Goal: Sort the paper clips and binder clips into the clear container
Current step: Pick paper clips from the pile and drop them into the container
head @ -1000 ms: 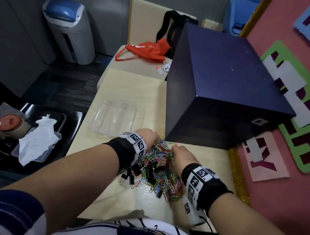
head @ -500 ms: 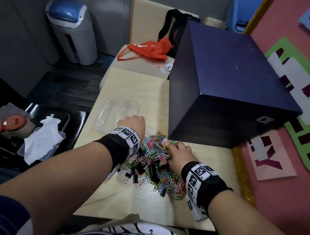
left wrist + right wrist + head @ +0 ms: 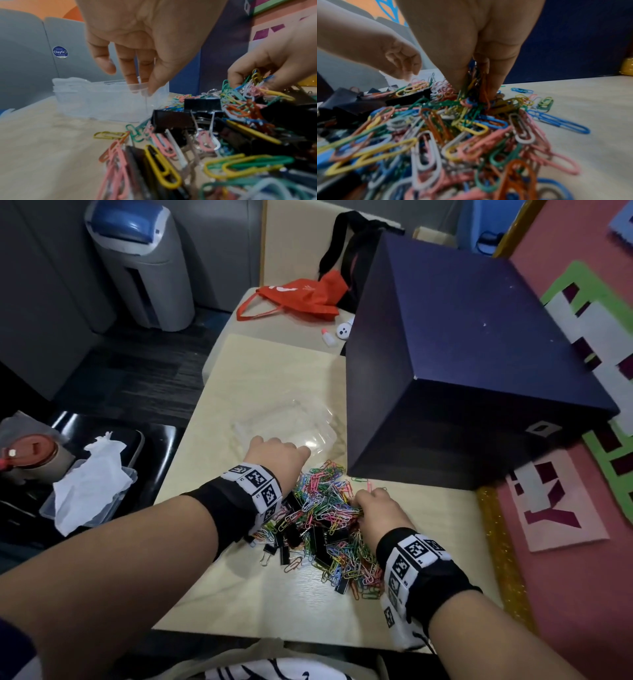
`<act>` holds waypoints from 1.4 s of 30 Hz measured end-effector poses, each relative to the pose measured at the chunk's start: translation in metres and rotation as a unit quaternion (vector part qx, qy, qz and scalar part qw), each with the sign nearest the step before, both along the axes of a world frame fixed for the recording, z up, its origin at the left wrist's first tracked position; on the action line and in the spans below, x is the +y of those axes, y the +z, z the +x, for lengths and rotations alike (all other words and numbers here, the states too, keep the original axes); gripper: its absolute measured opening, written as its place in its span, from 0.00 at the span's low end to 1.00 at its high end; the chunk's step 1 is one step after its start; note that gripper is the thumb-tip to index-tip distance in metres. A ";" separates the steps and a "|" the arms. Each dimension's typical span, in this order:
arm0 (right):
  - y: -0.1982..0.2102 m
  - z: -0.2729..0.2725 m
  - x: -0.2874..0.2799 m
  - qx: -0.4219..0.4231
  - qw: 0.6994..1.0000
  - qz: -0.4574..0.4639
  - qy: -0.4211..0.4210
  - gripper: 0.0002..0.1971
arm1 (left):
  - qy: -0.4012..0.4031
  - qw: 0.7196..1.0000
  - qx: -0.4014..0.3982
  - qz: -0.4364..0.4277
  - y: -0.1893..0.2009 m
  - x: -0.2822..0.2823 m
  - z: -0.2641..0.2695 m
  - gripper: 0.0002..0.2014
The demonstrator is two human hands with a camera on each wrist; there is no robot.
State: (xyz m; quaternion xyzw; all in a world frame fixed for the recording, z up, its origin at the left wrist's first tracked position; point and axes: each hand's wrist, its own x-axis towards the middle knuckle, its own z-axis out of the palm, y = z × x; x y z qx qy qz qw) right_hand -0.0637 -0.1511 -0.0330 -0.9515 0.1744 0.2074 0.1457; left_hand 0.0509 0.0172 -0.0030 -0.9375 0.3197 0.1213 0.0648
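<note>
A heap of coloured paper clips (image 3: 325,501) mixed with black binder clips (image 3: 322,537) lies on the pale wooden table (image 3: 267,371). Just beyond the heap stands the clear container (image 3: 291,422). My left hand (image 3: 277,455) reaches over the heap and pinches the container's near rim (image 3: 109,86), thumb outside and fingers (image 3: 130,75) over the edge. My right hand (image 3: 371,505) is on the heap's right side, with thumb and fingers pinching a bunch of paper clips (image 3: 476,86). Binder clips (image 3: 202,106) lie under my left wrist.
A big dark blue box (image 3: 462,371) stands right behind the heap and beside the container. An orange bag (image 3: 301,296) and small white items (image 3: 342,330) lie at the table's far end. Left of the table, a black tray (image 3: 68,422) holds a tissue.
My left hand left the heap, reached forward to the container and took its near rim. The container has shifted right, closer to the heap. My right hand stayed in the clips.
</note>
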 end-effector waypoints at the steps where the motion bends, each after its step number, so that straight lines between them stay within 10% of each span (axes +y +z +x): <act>1: 0.001 0.000 -0.002 -0.006 1.000 0.007 -0.008 0.21 | 0.004 1.000 -0.009 0.001 0.001 0.000 -0.002 0.15; 7: 0.015 0.001 -0.021 -0.045 0.997 -0.011 -0.066 0.11 | -0.071 0.997 -0.005 -0.028 0.000 -0.019 -0.018 0.16; 15: 0.016 -0.009 -0.027 0.069 0.995 -0.015 -0.066 0.21 | -0.050 0.993 0.105 0.008 -0.013 -0.040 -0.017 0.27; 29: 0.010 -0.009 -0.015 0.032 0.999 -0.023 -0.011 0.11 | -0.045 0.991 0.118 -0.050 -0.008 -0.040 -0.012 0.13; 42: 0.038 0.021 -0.002 0.050 0.997 -0.057 -0.009 0.13 | 0.016 0.976 0.005 -0.216 0.013 -0.001 0.040 0.07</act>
